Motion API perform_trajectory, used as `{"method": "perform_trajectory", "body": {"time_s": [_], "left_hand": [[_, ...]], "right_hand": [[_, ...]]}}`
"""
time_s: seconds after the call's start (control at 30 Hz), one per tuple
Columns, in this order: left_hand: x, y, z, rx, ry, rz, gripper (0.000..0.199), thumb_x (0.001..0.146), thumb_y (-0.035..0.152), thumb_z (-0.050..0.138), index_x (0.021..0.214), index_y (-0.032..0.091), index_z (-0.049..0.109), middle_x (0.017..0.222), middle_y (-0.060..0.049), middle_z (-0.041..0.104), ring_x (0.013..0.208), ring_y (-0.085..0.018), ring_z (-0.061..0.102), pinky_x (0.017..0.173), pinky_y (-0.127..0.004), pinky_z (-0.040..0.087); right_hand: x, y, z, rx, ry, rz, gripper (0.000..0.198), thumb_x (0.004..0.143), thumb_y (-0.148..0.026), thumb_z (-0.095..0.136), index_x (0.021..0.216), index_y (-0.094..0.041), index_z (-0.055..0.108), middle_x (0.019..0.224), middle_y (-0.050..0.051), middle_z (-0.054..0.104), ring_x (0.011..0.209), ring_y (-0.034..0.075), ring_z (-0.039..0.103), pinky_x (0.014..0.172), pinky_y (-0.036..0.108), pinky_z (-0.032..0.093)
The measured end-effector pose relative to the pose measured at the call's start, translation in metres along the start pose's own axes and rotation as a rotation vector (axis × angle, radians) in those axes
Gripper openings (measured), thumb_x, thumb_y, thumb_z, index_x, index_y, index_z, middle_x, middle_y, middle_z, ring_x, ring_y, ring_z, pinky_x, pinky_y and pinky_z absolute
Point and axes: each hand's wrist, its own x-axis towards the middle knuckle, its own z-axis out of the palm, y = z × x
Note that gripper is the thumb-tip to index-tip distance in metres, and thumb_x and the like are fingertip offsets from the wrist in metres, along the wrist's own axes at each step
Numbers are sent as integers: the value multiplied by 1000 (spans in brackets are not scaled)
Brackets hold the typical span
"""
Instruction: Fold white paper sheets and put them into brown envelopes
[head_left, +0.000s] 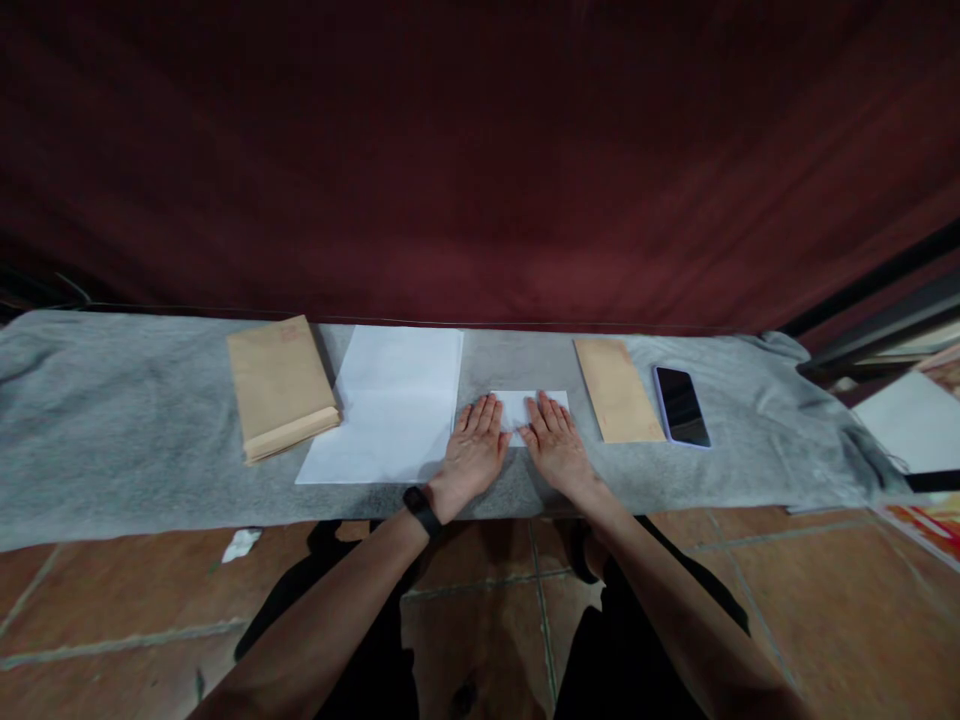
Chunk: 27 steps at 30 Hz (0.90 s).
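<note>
A small folded sheet of white paper (513, 408) lies flat on the grey cloth in front of me. My left hand (478, 440) rests on its left part with the fingers stretched out flat. On its right part lies my right hand (555, 440), also flat with fingers extended. The palms cover much of the paper's near side. Close to my left hand are large white sheets of paper (394, 400). A single brown envelope (616, 390) lies to the right of my right hand.
A stack of brown envelopes (279, 380) stands at the left on the grey cloth (135, 430). A phone (681, 405) lies right of the single envelope. Dark red fabric (480, 170) hangs behind the long surface. A crumpled white scrap (241, 544) is on the tiled floor.
</note>
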Motion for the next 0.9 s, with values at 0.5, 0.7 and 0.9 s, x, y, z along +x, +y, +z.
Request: {"method": "perform_trajectory", "body": {"time_s": [0.5,0.7,0.9], "left_hand": [[-8,-20,-3,29,4,-27,55,103,31,32,151,6,40,159,-15,39,150,-26,32,124,-44,28],[-13,-35,-11,25,42,8,52,103,33,35,146,9,48,157,-14,44,149,-26,36,123,-43,28],[-15,-84,-44,72,209,-229,46,99,23,36,140,12,54,147,-16,56,141,-27,46,120,-45,31]], "right_hand": [[-1,10,-2,-92,1,21,59,106,-41,31,156,-9,35,162,19,30,150,30,32,120,49,28],[-2,12,1,-92,8,27,57,107,-40,31,156,-11,34,163,17,30,151,29,30,120,48,30],[-4,15,3,-63,46,6,57,106,-40,32,157,-13,33,164,17,29,151,29,30,120,50,30]]}}
